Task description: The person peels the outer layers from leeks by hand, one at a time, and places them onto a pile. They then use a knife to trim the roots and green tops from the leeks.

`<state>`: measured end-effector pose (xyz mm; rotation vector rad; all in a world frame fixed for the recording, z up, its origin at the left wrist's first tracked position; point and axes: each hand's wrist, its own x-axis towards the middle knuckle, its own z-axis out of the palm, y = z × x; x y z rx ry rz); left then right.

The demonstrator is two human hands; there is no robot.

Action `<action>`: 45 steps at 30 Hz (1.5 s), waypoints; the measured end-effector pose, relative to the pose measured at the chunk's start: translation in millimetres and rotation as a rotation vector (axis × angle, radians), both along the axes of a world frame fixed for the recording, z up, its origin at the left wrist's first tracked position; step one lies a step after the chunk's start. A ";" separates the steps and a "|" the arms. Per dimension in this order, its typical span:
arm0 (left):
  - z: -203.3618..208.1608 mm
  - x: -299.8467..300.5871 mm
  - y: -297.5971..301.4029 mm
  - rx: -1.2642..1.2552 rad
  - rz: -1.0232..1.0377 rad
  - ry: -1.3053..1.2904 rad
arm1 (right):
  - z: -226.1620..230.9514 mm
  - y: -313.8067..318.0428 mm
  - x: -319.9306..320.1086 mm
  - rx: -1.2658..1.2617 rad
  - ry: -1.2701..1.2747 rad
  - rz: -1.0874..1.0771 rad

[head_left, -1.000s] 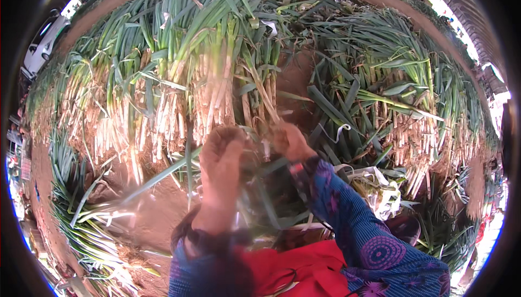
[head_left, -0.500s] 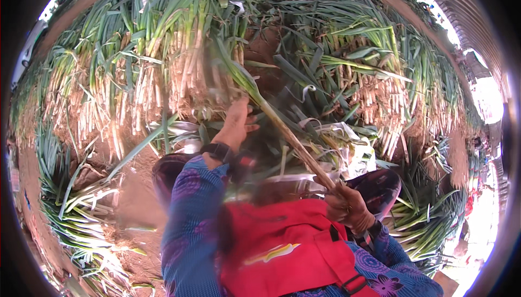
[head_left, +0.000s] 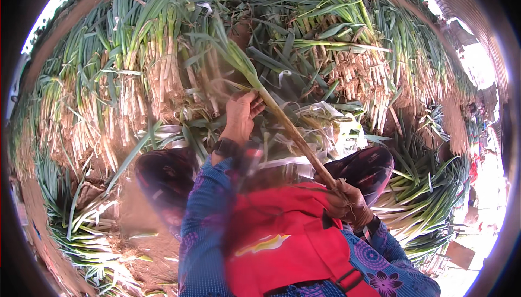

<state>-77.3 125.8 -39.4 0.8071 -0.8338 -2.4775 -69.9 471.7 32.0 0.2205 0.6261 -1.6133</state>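
Note:
A single long leek (head_left: 285,120) runs slantwise in front of me, its green leaves pointing away to the upper left and its root end near my body. My right hand (head_left: 350,204) is wrapped round that root end, beside my right knee. Against the stalk, just below where the green leaves fork, my left hand (head_left: 240,117) has its fingers bent together. A thin yellowish leaf comes close to its fingertips, but what they pinch is too small to make out. The leek's leaf tips are blurred.
Leeks stand bundled in a long row (head_left: 163,69) on the left, with another bundle (head_left: 361,80) at the right. Stripped pale leaves (head_left: 331,128) lie heaped between my knees. More leeks lie on the ground at lower left (head_left: 89,226) and right (head_left: 423,210). A red apron (head_left: 287,232) covers my lap.
My left hand has moved up to the leek's stalk, and its fingers, spread apart before, are now bent in. The right hand keeps its grip on the root end. The view has shifted slightly.

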 end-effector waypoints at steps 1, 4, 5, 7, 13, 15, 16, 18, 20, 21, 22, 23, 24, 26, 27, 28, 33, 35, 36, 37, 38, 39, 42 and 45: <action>8.3 0.4 -0.9 -0.077 0.016 -0.083 | 1.9 -8.2 -1.5 0.054 0.032 0.033; 17.8 3.4 -5.4 -0.228 0.045 -0.171 | -5.2 -35.3 -3.9 0.122 -0.098 -0.068; 23.7 5.9 -6.5 -0.259 0.022 -0.103 | -8.9 -41.3 -6.9 0.120 -0.100 -0.074; 39.4 15.5 -6.1 -0.266 -0.013 0.113 | -19.6 -51.5 -14.9 0.022 -0.302 -0.141; 80.0 40.0 -50.6 -0.300 0.333 0.324 | -39.2 -52.0 -52.0 0.176 -0.158 -0.131; 36.2 61.9 -90.9 -0.137 0.431 0.070 | -40.5 -53.0 -50.7 0.214 -0.108 -0.120; 4.6 73.0 -104.4 -0.214 0.289 -0.088 | -40.9 -52.6 -49.6 0.205 -0.112 -0.106; -43.7 74.0 -85.5 -0.403 -0.081 -0.315 | -37.7 -34.6 -49.8 0.226 0.079 -0.067; -60.3 45.5 -38.1 -0.309 -0.268 -0.412 | -15.0 -19.9 -42.7 0.246 0.152 -0.045; -61.6 28.8 -24.8 -0.093 -0.230 -0.442 | -3.2 -17.7 -38.7 0.247 0.224 -0.005; -60.7 11.3 -15.3 -0.090 -0.230 -0.435 | 8.1 -12.1 -34.7 0.251 0.232 -0.006; -60.6 -2.8 -9.2 -0.018 -0.255 -0.358 | 16.4 -6.3 -28.9 0.273 0.293 -0.030; -59.2 -15.7 -6.7 0.053 -0.278 -0.280 | 23.3 -1.3 -24.6 0.293 0.355 -0.054; -55.7 -43.7 -4.7 0.115 -0.238 -0.226 | 28.4 17.0 -19.8 0.331 0.373 -0.047; -53.9 -52.1 -3.8 0.169 -0.192 -0.179 | 24.6 28.7 -18.7 0.324 0.391 -0.057; -56.6 -58.0 1.0 0.168 -0.187 -0.177 | 22.0 41.6 -15.8 0.315 0.408 -0.067; -64.1 -85.3 -1.7 0.025 -0.281 0.181 | 11.7 78.6 -7.9 0.446 0.680 0.051; -3.4 -95.2 6.6 0.137 -0.317 0.101 | 13.7 72.5 -13.6 0.404 0.749 0.075; 21.6 -88.7 -3.2 0.114 -0.301 0.101 | 19.3 59.8 -15.4 0.490 0.837 0.113; 44.3 -80.9 -13.5 0.010 -0.304 0.137 | 23.4 45.8 -17.3 0.579 0.924 0.151; 65.1 -75.1 -20.0 -0.086 -0.316 0.173 | 28.5 29.0 -21.1 0.565 0.928 0.153; 82.0 -66.0 -27.4 -0.147 -0.305 0.177 | 33.3 6.6 -27.6 0.590 0.990 0.194; 116.8 -38.0 -40.1 -0.354 -0.270 0.206 | 21.6 -47.9 -56.1 0.459 1.178 0.268; 116.0 -2.5 -70.3 -0.422 -0.227 0.151 | 14.7 -116.0 -64.0 0.246 1.410 0.250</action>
